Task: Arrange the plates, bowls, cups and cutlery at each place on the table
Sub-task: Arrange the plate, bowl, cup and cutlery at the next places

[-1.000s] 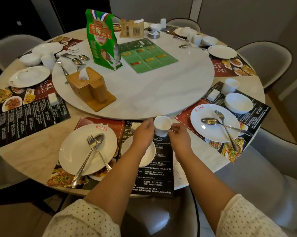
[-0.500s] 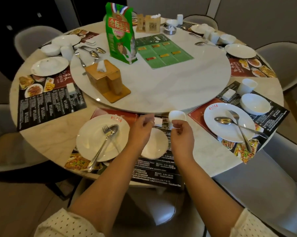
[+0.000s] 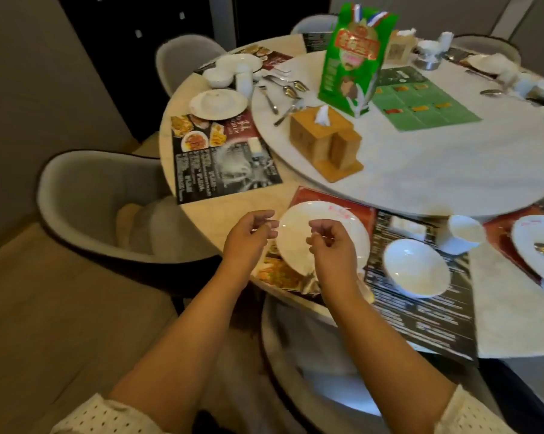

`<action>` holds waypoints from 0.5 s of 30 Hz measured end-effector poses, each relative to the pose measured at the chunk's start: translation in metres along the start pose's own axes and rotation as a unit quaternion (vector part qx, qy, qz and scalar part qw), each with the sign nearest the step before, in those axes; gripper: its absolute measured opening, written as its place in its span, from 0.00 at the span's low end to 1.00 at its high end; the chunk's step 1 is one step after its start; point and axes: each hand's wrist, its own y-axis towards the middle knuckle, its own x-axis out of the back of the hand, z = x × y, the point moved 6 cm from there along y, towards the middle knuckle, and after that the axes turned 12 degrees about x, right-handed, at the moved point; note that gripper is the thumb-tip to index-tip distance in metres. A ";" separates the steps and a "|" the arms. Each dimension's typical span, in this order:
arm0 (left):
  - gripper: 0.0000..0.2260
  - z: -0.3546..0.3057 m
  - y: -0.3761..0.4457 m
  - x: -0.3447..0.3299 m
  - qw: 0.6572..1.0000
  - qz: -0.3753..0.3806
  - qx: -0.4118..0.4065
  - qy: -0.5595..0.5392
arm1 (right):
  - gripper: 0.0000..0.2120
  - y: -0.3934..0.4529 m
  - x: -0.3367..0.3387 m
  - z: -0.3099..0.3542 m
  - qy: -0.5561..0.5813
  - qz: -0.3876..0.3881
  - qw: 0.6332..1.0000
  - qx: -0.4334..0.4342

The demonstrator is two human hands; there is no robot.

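Left hand: the left hand [image 3: 248, 236] is hovering over the table's near edge at about 9 o'clock of the nearest plate, fingers loosely curled with thumb and forefinger close together; whether anything thin is sitting between them, I cannot tell through the blur.
Right hand: the right hand [image 3: 331, 245] is hanging over the nearest plate itself, fingers curled in, gripping nothing that can be made out.
Nearest plate: the white plate [image 3: 299, 227] is lying on the red end of a printed placemat [image 3: 421, 314], partly hidden by the right hand; cutlery on it is not showing clearly.
Bowl: a white bowl [image 3: 416, 267] is sitting on the placemat's dark part, at 3 o'clock of the plate and near it.
Cup: a white cup [image 3: 462, 233] is standing upright at about 1 o'clock of the bowl, just beside it.
Next place, left: a second plate [image 3: 219, 103] is resting at the 12 o'clock end of another placemat [image 3: 220, 161], with a small bowl [image 3: 217, 77] beyond it.
Turntable: the marble turntable [image 3: 452, 170] is carrying a wooden tissue holder [image 3: 325, 142], a green bag [image 3: 355, 57] and loose spoons and forks [image 3: 283, 92].
Far right: another plate [image 3: 537, 239] is showing at the frame's edge with cutlery lying on it.
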 end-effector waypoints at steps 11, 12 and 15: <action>0.10 0.005 0.045 0.171 1.000 0.016 0.008 -0.018 | 0.14 -0.025 -0.160 0.040 0.024 -0.014 1.000 -0.012; 0.09 0.005 0.049 0.180 1.000 0.015 0.012 -0.017 | 0.14 -0.025 -0.168 0.041 0.023 -0.012 1.000 -0.013; 0.08 0.004 0.064 0.201 1.000 0.014 0.015 -0.019 | 0.13 -0.020 -0.192 0.043 0.014 -0.008 1.000 -0.014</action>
